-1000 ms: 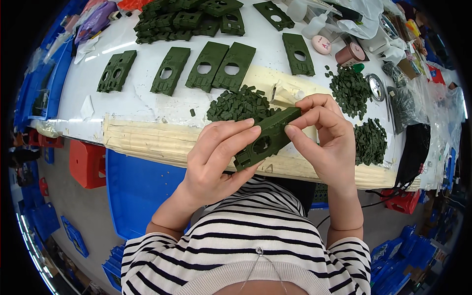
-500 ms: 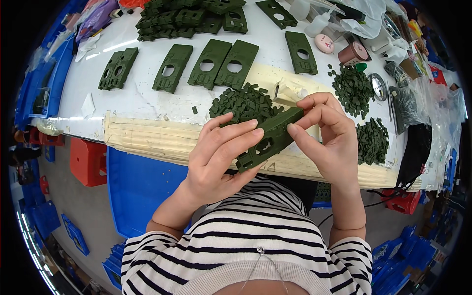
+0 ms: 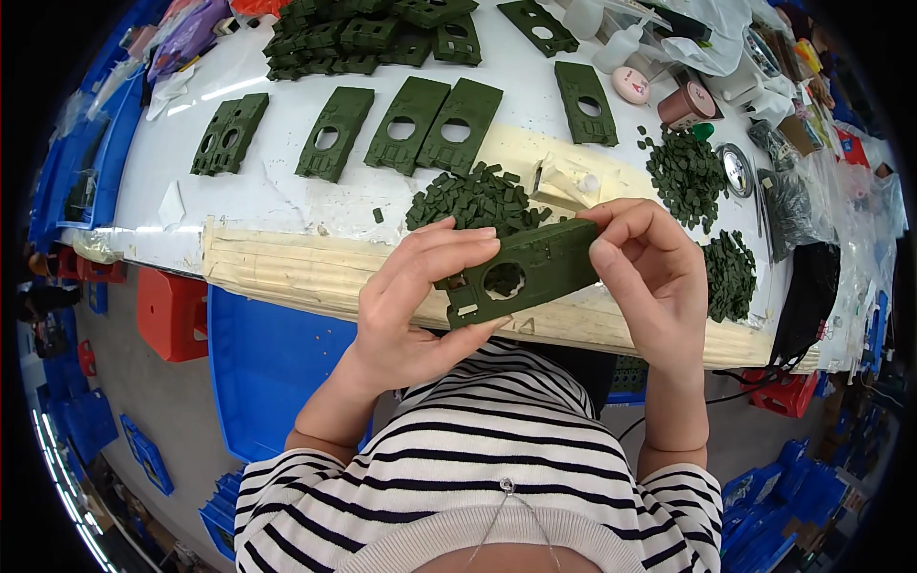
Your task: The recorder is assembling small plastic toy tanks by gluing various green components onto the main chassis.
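Observation:
Over the table's front edge I hold a dark green plastic model tank hull (image 3: 559,263) tilted, its face with a round hole turned toward me. My left hand (image 3: 406,301) grips its left end, fingers along the top edge and thumb below. At the right end, the thumb and fingertips of my right hand (image 3: 650,277) close around the corner; whether a small piece is also between them is hidden. Just behind lies a heap of small green plastic pieces (image 3: 473,199).
Similar green hulls (image 3: 406,124) lie across the white table (image 3: 277,205), with a stack of them (image 3: 344,38) farther back. More small pieces (image 3: 686,177) are heaped at right, near a reddish-brown container (image 3: 686,105) and a squeeze bottle (image 3: 619,46). A blue tray (image 3: 272,372) sits below the edge.
The hull has turned from a steep slant to nearly level, and its holed face shows more toward me. My right hand has come slightly lower with its end.

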A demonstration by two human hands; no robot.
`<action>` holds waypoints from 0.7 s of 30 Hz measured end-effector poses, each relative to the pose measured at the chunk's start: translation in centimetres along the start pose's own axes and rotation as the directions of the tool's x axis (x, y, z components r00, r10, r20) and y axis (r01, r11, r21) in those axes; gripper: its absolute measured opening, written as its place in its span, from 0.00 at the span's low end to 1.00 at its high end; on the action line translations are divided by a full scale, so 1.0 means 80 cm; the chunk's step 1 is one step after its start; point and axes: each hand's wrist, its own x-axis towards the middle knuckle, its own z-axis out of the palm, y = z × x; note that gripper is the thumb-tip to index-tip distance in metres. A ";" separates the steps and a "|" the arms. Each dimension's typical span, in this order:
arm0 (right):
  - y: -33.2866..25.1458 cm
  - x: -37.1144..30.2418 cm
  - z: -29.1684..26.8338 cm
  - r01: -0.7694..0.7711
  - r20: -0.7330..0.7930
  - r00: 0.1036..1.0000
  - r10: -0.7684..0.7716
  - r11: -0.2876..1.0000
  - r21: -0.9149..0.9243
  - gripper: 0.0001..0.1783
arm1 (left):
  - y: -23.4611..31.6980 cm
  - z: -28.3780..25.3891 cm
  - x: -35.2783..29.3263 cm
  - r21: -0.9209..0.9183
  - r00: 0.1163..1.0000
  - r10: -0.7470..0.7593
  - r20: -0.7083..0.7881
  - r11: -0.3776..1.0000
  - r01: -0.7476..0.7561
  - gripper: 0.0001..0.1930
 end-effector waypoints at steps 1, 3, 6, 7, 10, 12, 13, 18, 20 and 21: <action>-0.002 -0.002 -0.001 -0.001 0.005 1.000 0.001 1.000 0.015 0.05 | -0.001 -0.001 0.000 -0.029 1.000 -0.025 0.005 0.999 0.025 0.29; -0.002 -0.004 -0.004 0.018 0.014 1.000 -0.019 1.000 0.024 0.06 | -0.003 -0.004 0.002 -0.074 0.999 -0.044 0.028 0.996 0.046 0.30; 0.004 -0.007 -0.005 0.073 0.023 0.997 -0.074 0.997 0.025 0.08 | -0.001 -0.004 0.001 -0.159 0.992 -0.121 0.042 0.979 0.126 0.30; 0.005 -0.007 -0.004 0.085 0.025 0.996 -0.086 0.996 0.037 0.09 | 0.000 -0.004 0.001 -0.190 0.987 -0.156 0.045 0.968 0.161 0.30; 0.007 -0.009 -0.004 0.107 0.029 0.994 -0.109 0.993 0.054 0.12 | 0.000 -0.001 0.004 -0.208 0.990 -0.139 -0.015 0.969 0.133 0.27; 0.009 -0.009 -0.004 0.110 0.035 0.993 -0.112 0.992 0.059 0.14 | -0.002 -0.005 0.003 -0.188 0.989 -0.136 0.056 0.971 0.144 0.31; 0.009 -0.009 -0.005 0.107 0.042 0.993 -0.110 0.992 0.060 0.15 | -0.002 -0.006 0.001 -0.179 0.987 -0.136 0.090 0.972 0.150 0.32; 0.005 -0.012 -0.005 0.088 -0.059 0.994 -0.094 0.990 -0.107 0.10 | -0.005 -0.001 -0.004 -0.425 0.977 -0.201 -0.072 0.892 0.153 0.36; 0.011 -0.014 -0.021 0.091 -0.027 0.993 -0.114 0.898 -0.430 0.06 | -0.008 -0.012 -0.001 -0.403 0.978 -0.179 -0.105 0.907 0.123 0.38; 0.015 -0.015 -0.021 0.120 0.021 0.992 -0.127 0.847 -0.518 0.05 | -0.012 -0.018 -0.001 -0.361 0.981 -0.160 -0.105 0.926 0.112 0.39</action>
